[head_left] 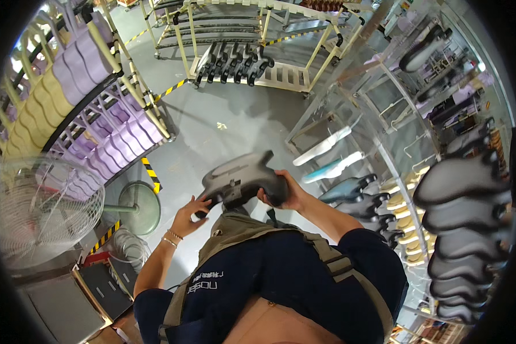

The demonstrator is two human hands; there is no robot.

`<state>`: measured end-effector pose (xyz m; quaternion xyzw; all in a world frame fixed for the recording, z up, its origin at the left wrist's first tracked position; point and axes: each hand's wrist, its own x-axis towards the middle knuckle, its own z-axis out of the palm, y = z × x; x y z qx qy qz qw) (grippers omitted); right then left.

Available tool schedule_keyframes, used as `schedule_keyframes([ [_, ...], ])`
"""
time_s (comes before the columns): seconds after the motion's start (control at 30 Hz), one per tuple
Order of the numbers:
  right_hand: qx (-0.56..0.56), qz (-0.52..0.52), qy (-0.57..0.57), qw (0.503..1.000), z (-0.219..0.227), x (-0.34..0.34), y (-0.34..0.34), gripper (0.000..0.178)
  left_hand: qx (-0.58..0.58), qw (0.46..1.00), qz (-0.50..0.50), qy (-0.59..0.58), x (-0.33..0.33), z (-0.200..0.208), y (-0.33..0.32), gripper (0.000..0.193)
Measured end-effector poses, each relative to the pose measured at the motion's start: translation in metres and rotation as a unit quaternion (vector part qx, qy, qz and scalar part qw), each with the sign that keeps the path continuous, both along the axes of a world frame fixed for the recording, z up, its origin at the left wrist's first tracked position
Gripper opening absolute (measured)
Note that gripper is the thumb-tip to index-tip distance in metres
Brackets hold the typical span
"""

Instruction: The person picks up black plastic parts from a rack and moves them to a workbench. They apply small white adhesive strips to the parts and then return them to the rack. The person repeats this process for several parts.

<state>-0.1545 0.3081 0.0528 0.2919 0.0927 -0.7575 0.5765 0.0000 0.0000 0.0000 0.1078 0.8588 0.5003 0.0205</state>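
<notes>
Dark-grey, smooth, curved moulded part with prong-like ends: ahead of torso, between 2 bare hands | long axis: roughly crosswise | right hand: grasping right end | left hand: touching left prong, grip unclear | nearer: neither

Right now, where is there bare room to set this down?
Beyond the held piece, grey floor between the lilac pieces and the metal frame; the cart's bare slats right of its black pieces. Crowded: far right, racked dark pieces; lower left, the fan.
</notes>
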Motion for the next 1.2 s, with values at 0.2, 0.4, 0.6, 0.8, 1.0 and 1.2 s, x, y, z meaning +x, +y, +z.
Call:
schedule_keyframes([
  [0.2,0.256,0.019,0.166,0.952,-0.03,-0.173,-0.035,0.052,0.028,0.994,0.106,-0.023,-0.149,-0.011,-0.013,0.029],
  [0.4,0.36,0.037,0.202,0.91,-0.119,-0.342,-0.024,0.049,0.228,0.935,0.227,-0.146,-0.268,-0.084,0.0,0.022],
  [0.6,0.479,0.028,0.225,0.848,-0.224,-0.525,0.001,0.051,0.191,0.886,0.205,-0.369,-0.449,-0.157,0.022,0.024],
  [0.8,0.41,-0.023,0.205,0.889,-0.246,-0.631,0.031,0.056,-0.085,0.941,0.048,-0.323,-0.734,-0.226,0.062,0.056],
  [1.0,0.367,-0.005,0.253,0.895,-0.255,-0.696,0.056,0.071,-0.072,0.885,0.283,-0.362,-0.958,-0.285,0.147,0.105],
  [1.2,0.375,0.075,0.277,0.881,-0.256,-0.758,0.054,0.075,-0.05,0.891,0.221,-0.393,-0.967,-0.298,0.115,0.098],
])
